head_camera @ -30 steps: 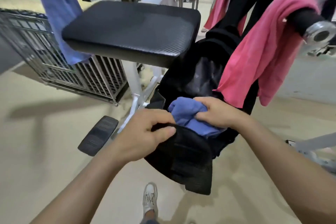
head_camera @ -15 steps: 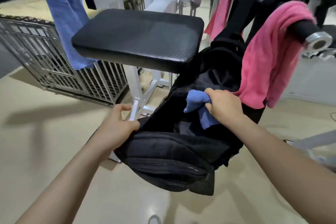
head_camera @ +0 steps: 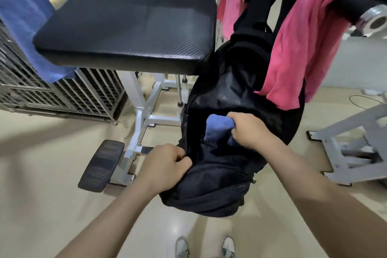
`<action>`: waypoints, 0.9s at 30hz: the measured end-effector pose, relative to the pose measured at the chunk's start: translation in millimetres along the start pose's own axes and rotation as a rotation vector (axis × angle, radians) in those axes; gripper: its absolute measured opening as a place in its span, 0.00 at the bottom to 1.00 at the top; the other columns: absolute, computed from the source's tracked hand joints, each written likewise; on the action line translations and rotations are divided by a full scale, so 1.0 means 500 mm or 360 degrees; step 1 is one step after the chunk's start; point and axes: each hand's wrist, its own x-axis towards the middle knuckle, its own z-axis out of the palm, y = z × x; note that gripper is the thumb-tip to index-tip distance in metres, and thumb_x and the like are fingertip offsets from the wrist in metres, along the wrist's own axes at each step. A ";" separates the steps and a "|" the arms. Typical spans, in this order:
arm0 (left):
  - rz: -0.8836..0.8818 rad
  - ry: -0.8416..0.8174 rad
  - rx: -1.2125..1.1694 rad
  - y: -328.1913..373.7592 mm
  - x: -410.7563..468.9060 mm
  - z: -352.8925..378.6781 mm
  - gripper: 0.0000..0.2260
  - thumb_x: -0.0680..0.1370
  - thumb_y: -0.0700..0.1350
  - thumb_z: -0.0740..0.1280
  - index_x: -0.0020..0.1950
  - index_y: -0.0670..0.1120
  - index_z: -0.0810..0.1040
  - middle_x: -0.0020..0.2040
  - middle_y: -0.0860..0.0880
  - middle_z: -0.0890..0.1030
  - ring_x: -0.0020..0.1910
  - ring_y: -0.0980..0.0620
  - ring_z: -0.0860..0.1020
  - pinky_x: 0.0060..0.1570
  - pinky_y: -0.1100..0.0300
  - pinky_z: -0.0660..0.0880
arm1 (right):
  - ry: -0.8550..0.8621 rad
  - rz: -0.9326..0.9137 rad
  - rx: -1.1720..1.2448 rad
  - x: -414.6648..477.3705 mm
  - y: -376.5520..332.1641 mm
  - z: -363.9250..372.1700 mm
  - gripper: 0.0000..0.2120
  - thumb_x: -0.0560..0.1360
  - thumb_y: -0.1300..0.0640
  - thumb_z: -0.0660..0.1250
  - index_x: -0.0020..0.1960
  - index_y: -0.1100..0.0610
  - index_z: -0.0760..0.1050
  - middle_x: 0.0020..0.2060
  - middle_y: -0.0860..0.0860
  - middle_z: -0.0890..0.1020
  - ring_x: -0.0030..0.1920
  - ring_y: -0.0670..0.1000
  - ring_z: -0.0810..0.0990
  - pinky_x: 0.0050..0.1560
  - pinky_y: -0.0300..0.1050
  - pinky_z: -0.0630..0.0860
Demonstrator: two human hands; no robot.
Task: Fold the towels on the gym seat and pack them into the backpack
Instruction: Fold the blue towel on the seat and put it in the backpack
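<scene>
Left hand [head_camera: 165, 165]: fingers curled, gripping the near rim of the backpack [head_camera: 209, 190], which hangs open just off the bench [head_camera: 125, 29] right edge. Right hand [head_camera: 249, 130]: clenched round the folded blue towel [head_camera: 216, 130], inside the backpack mouth. A pink towel [head_camera: 303, 44] drapes over the bar [head_camera: 354, 4] above; a second blue towel [head_camera: 23, 23] hangs past the bench left edge.

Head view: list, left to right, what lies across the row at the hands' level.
pedal → left hand → folded blue towel → right hand → grey frame
</scene>
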 end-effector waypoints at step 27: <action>0.0250 -0.0450 -0.0887 0.020 -0.059 -0.103 0.21 0.72 0.46 0.65 0.29 0.44 0.56 0.27 0.52 0.56 0.27 0.57 0.55 0.26 0.64 0.53 | -0.0889 0.0500 0.0834 0.115 -0.035 0.084 0.06 0.71 0.57 0.63 0.37 0.52 0.77 0.35 0.52 0.79 0.34 0.50 0.75 0.36 0.42 0.69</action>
